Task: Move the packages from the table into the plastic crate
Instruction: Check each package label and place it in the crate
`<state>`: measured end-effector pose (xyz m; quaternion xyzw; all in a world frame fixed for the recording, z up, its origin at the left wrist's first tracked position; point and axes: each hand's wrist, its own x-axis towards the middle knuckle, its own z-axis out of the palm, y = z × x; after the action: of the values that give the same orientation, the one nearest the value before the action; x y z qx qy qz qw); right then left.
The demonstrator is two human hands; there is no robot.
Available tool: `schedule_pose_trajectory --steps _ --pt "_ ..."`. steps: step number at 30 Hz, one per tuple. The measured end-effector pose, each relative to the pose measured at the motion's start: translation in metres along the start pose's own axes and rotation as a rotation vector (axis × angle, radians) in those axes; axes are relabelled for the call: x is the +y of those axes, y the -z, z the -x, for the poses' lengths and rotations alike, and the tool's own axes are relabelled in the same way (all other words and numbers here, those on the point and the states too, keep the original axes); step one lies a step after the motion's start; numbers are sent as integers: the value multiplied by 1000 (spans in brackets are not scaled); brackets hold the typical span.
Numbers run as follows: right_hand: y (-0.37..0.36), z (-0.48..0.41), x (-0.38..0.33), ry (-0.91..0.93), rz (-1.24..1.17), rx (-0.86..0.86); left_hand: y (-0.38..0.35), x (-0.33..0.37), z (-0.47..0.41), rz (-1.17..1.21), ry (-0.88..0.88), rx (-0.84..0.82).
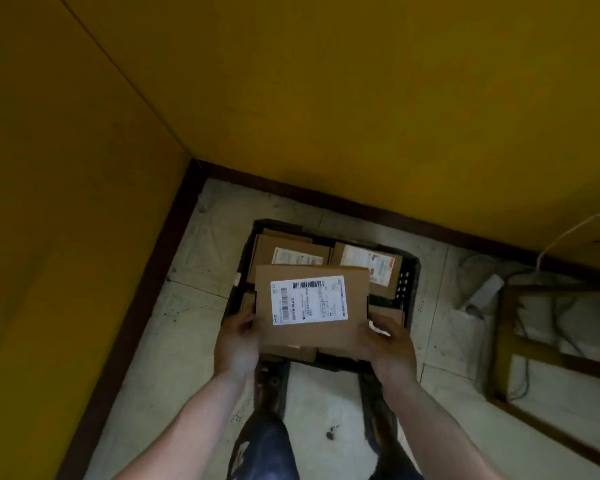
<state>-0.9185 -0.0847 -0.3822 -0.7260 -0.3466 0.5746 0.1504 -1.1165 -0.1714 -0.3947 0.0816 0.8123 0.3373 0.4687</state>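
I hold a flat brown cardboard package with a white barcode label, face up, above a dark plastic crate that stands on the floor. My left hand grips the package's left edge and my right hand grips its right edge. Inside the crate lie several other cardboard packages: one at the back left, one at the back right, and more partly hidden under the held one.
The crate sits in a corner between yellow walls with a dark skirting board. A wooden frame with glass and white cables with an adapter lie to the right. My legs and shoes stand just before the crate.
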Motion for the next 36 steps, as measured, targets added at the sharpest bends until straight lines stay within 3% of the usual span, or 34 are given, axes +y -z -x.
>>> schedule_pose_trajectory --steps 6,11,19,22,28,36 --pt "-74 -67 26 -37 -4 -3 10 -5 -104 -78 -20 -145" --pt "-112 -115 41 -80 6 -45 6 -20 -176 -143 -26 -149" --pt "-126 -139 52 -128 -5 -71 -5 -24 -217 -198 -16 -219" --pt "-115 -127 51 -128 -29 -52 -5 -13 -203 -159 -21 -102" --pt "-68 -74 32 -129 -64 12 1 22 -145 72 -27 -73" --pt "64 39 -7 23 -256 125 -51 82 28 48 -145 -321"
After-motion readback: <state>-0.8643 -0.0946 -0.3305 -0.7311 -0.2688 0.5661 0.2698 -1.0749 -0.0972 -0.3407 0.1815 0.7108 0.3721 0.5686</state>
